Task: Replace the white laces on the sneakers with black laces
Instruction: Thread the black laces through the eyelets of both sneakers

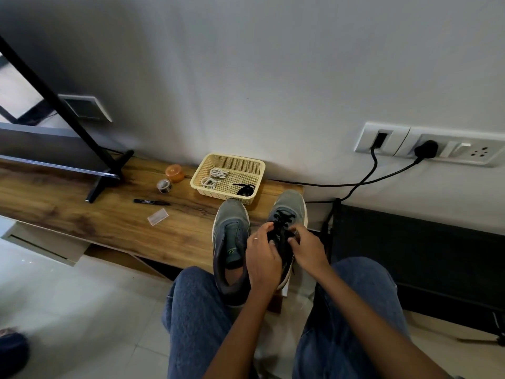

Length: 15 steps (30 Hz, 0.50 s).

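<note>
Threading the black lace (282,220) up the right-hand sneaker (288,214) is the step I judge to be in hand, so I want even tension before anything else. That sneaker sits right of centre in the frame, toe toward the wall, on the near edge of the wooden table (109,214). My left hand (262,255) lies over its tongue, fingers (269,227) curled in around the lace near the upper eyelets; my right hand (307,248) comes in from the right, its fingertips pinching the lace on the opposite side. How much lace each one has I cannot tell, as the dark cord blurs against the dark tongue.

To do this well, I would draw both ends out level, check that each crossing lies flat, and pull snug row by row from the toe upward, not all at once at the top. I would keep the shoe pressed down so it does not slide off the table edge toward my knees.

The left-hand sneaker (231,233), just beside it, shows no lace at all and waits its turn. Above the shoes, the cream plastic basket (257,165) holds the removed white laces (214,177) on its left side and a coiled second black lace (244,190) at its lower right, within easy reach.
</note>
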Available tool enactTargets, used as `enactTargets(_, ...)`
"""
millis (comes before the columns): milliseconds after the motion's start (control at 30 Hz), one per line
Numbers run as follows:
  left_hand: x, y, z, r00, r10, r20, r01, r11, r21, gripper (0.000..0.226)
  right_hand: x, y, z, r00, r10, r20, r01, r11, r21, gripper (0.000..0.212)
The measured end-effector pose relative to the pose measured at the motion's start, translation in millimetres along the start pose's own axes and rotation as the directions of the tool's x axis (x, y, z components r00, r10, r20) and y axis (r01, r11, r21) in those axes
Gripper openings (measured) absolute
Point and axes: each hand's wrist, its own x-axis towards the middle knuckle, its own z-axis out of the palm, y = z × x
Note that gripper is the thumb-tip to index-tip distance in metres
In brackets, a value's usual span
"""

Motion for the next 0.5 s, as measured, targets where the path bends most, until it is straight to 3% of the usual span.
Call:
enactTargets(67, 4, 3, -1, 0.996, -0.084, -0.036, 0.084, 0.996, -0.011, 0.041, 1, -1, 0, 1.000, -0.008, -0.012, 0.008, 1.000, -0.012, 0.016)
enactTargets(167, 14, 4, -2, 0.993, -0.116, 0.035, 0.113, 0.991, 0.069, 0.034, 3, 0, -1, 0.998, -0.023, -0.055, 0.022, 1.000, -0.021, 0.003)
enactTargets(333, 26, 3, -8, 0.993, -0.113, 0.034, 0.105, 0.978, 0.183, 0.028, 2, 4, 0, 0.998, 0.016, -0.053, -0.015, 1.000, 0.020, 0.019)
enactTargets(500, 29, 3, -9, 0.989, -0.149, 0.018, 0.142, 0.968, 0.206, 0.027, 2, 12, 4, 0.979, 0.196, -0.047, -0.176, 0.944, 0.279, 0.027)
